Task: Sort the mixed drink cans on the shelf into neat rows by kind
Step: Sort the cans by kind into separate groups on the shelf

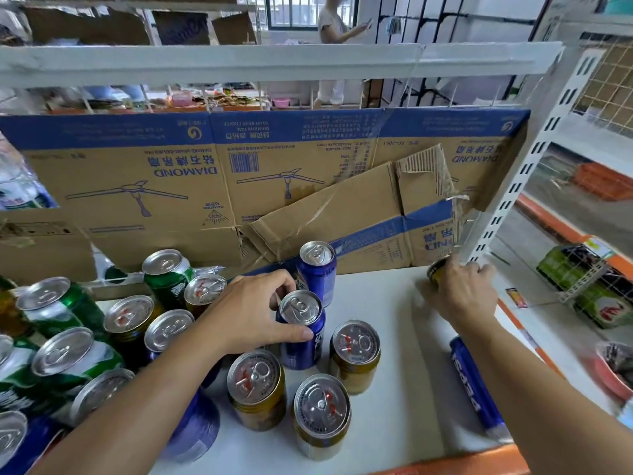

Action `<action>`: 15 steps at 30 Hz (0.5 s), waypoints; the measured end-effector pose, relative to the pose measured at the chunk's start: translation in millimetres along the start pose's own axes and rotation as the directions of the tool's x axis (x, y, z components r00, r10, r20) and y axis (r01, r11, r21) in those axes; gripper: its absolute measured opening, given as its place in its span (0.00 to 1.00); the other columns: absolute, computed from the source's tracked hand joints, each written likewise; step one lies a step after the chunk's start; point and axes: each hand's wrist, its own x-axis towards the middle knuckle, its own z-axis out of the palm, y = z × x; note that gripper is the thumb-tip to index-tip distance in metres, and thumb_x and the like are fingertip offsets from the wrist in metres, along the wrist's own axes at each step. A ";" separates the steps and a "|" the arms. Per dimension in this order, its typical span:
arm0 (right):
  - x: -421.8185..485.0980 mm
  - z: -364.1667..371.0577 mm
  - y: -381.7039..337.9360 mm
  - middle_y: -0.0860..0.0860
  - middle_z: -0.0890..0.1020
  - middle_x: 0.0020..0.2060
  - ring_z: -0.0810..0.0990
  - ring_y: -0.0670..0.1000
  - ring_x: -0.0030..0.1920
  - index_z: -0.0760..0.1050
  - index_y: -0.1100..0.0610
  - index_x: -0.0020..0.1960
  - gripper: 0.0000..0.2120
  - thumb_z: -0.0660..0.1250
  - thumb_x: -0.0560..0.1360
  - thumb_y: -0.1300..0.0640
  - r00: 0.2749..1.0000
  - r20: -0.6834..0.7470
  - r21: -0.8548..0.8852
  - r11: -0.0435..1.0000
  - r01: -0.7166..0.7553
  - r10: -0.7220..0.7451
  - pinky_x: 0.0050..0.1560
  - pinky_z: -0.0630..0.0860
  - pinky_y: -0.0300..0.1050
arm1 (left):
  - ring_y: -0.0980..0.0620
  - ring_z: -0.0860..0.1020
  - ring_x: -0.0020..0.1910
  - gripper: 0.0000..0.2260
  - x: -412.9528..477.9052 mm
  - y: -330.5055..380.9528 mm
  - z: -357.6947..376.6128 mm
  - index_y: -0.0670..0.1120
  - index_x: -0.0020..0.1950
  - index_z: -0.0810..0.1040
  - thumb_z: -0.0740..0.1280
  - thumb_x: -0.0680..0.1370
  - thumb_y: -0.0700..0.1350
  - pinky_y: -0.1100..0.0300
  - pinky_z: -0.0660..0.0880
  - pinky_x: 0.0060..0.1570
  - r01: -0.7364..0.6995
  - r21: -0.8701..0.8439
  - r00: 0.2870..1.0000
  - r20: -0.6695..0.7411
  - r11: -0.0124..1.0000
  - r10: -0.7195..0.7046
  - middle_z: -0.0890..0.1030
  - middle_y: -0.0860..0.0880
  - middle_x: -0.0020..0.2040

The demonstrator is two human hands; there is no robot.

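My left hand [255, 311] is closed around an upright blue can [301, 329] in the middle of the white shelf [394, 354]. A second blue can [317, 270] stands just behind it. Far right at the back, my right hand [462, 293] grips a gold can [436, 269], mostly hidden by the fingers. Three gold cans [354, 354] [257, 387] [322, 414] stand in front of the held blue can. Green cans [58, 306] and other mixed cans crowd the left. One blue can [474, 385] lies on its side under my right forearm.
Flattened cardboard [212, 186] backs the shelf. A white slotted upright [513, 186] stands at the right, beside my right hand. Beyond it is another shelf with a green pack [582, 286]. A person [334, 29] stands in the far background.
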 end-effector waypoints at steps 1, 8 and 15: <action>-1.4 -1.1 -0.2 0.59 0.75 0.56 0.68 0.60 0.59 0.66 0.59 0.63 0.22 0.68 0.76 0.49 1.000 -0.016 -0.008 1.000 0.000 0.000 0.38 0.68 0.48 | 0.61 0.75 0.44 0.24 -0.8 0.6 -0.1 0.57 0.49 0.72 0.76 0.62 0.65 0.63 0.70 0.41 0.004 0.003 1.000 0.002 1.000 -0.004 0.77 0.59 0.41; -9.5 -5.6 1.7 0.61 0.67 0.58 0.72 0.66 0.57 0.57 0.50 0.70 0.29 0.68 0.74 0.55 0.986 0.161 0.125 0.990 -0.060 0.040 0.56 0.73 0.60 | 0.63 0.73 0.45 0.24 -6.1 5.1 -0.6 0.56 0.53 0.71 0.74 0.65 0.65 0.71 0.63 0.39 0.014 0.066 1.000 0.014 0.998 -0.015 0.74 0.62 0.42; -16.0 -9.3 0.4 0.62 0.69 0.59 0.74 0.64 0.56 0.53 0.47 0.73 0.34 0.66 0.73 0.62 0.980 0.200 0.206 0.978 -0.019 -0.023 0.52 0.77 0.58 | 0.56 0.71 0.60 0.34 0.7 12.5 6.2 0.59 0.64 0.68 0.55 0.64 0.76 0.52 0.64 0.62 -0.018 0.152 0.998 0.057 0.988 0.010 0.71 0.62 0.60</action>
